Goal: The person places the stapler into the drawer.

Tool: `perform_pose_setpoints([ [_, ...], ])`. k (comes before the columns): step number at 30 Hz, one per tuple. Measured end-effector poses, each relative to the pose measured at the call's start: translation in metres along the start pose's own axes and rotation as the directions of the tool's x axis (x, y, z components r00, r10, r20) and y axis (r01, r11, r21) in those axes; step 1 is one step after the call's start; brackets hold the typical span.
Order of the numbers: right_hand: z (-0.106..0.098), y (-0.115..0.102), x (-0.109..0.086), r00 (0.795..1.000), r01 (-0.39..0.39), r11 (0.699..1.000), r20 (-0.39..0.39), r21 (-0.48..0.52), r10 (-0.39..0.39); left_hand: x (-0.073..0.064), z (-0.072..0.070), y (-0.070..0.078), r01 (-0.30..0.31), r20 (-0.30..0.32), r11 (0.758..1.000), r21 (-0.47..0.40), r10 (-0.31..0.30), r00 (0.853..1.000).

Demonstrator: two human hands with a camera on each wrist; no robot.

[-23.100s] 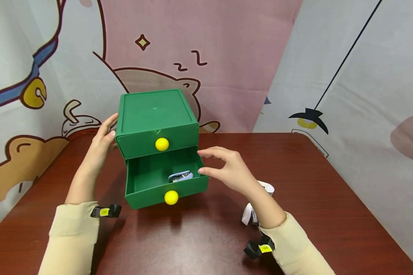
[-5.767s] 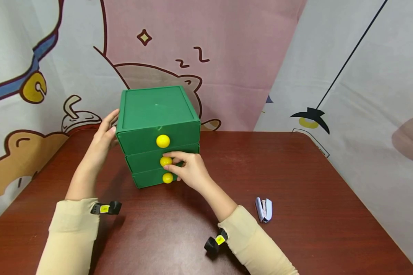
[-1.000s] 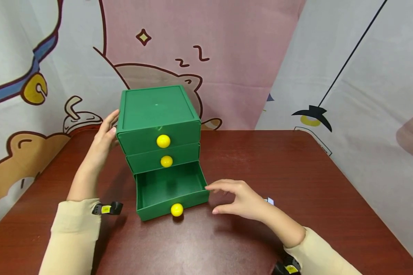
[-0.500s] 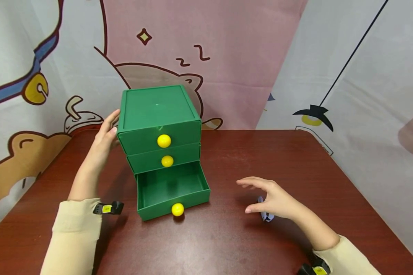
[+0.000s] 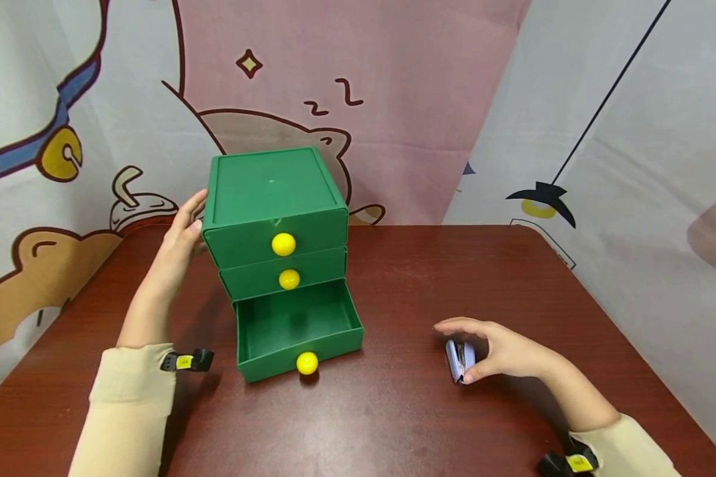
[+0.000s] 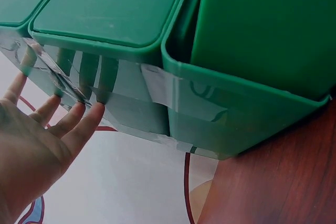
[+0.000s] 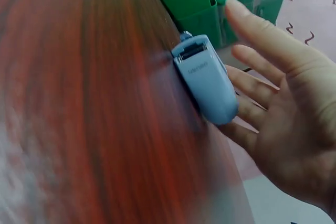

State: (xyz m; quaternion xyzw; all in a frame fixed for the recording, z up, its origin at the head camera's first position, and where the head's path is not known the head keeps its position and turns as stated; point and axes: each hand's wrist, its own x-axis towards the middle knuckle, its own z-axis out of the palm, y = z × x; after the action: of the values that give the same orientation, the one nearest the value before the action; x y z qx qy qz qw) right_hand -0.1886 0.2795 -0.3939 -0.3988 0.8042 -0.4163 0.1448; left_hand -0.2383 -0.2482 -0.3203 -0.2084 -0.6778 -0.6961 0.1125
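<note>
A green three-drawer cabinet (image 5: pixel 274 185) with yellow knobs stands on the table. Its bottom drawer (image 5: pixel 301 324) is pulled out with nothing inside; the upper two are closed. My left hand (image 5: pixel 176 252) rests its fingertips against the cabinet's left side, fingers extended, as the left wrist view also shows. To the right a small light-blue stapler (image 5: pixel 460 361) lies on the table. Around it my right hand (image 5: pixel 507 348) is spread, thumb at its near end and fingers beyond it. In the right wrist view the thumb stands apart from the stapler (image 7: pixel 207 85), and the fingers are behind it.
The brown wooden table (image 5: pixel 388 424) extends around the cabinet and stapler. Behind it hangs a cartoon-printed curtain (image 5: pixel 417 119). Clear tape (image 6: pixel 157 90) runs along the cabinet's side. The open drawer juts toward the table's front.
Earlier the stapler lay in the open middle drawer, later on the table with all drawers closed. Since then the bottom drawer has come out. My right hand has moved right to the stapler.
</note>
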Motion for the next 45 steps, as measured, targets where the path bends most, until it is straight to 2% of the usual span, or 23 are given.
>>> perform_pose_setpoints([
  [4, -0.001, 0.005, -0.002, 0.998, 0.025, 1.000, 0.055, 0.018, -0.026, 0.000, 0.000, 0.000, 0.002, 0.004, 1.000, 0.005, -0.002, 1.000],
  [7, -0.002, 0.007, -0.004, 0.997, 0.032, 0.999, 0.075, -0.007, -0.031, 0.000, -0.001, 0.001, 0.005, 0.005, 1.000, 0.013, -0.005, 1.000],
  [9, -0.002, 0.008, -0.005, 0.996, 0.017, 0.999, 0.083, -0.042, -0.013, -0.001, -0.001, 0.002, 0.008, 0.006, 1.000, 0.017, -0.008, 1.000],
  [13, -0.003, 0.008, -0.008, 0.993, -0.067, 0.995, 0.095, -0.080, 0.074, -0.001, -0.001, 0.002, 0.013, 0.012, 1.000, 0.019, -0.014, 1.000],
  [17, -0.001, 0.007, -0.009, 0.989, -0.113, 0.988, 0.088, -0.104, 0.123, 0.000, -0.001, 0.001, 0.006, 0.012, 1.000, 0.015, -0.006, 1.000],
  [26, 0.003, 0.008, -0.004, 0.994, -0.081, 0.995, 0.070, -0.050, 0.085, -0.001, -0.001, 0.001, 0.000, 0.009, 1.000, 0.016, 0.000, 1.000],
  [33, 0.005, 0.004, 0.000, 0.993, -0.109, 0.992, 0.041, -0.061, 0.112, 0.000, 0.001, 0.001, -0.004, 0.006, 0.999, 0.038, 0.004, 1.000],
  [39, 0.006, -0.006, 0.010, 0.990, -0.137, 0.987, 0.000, -0.080, 0.138, 0.000, 0.001, 0.002, -0.001, 0.001, 1.000, 0.030, 0.001, 1.000],
  [45, 0.009, -0.015, 0.025, 0.994, -0.109, 0.989, -0.021, -0.097, 0.108, -0.001, 0.000, 0.002, 0.010, 0.002, 0.999, 0.038, -0.010, 1.000],
])
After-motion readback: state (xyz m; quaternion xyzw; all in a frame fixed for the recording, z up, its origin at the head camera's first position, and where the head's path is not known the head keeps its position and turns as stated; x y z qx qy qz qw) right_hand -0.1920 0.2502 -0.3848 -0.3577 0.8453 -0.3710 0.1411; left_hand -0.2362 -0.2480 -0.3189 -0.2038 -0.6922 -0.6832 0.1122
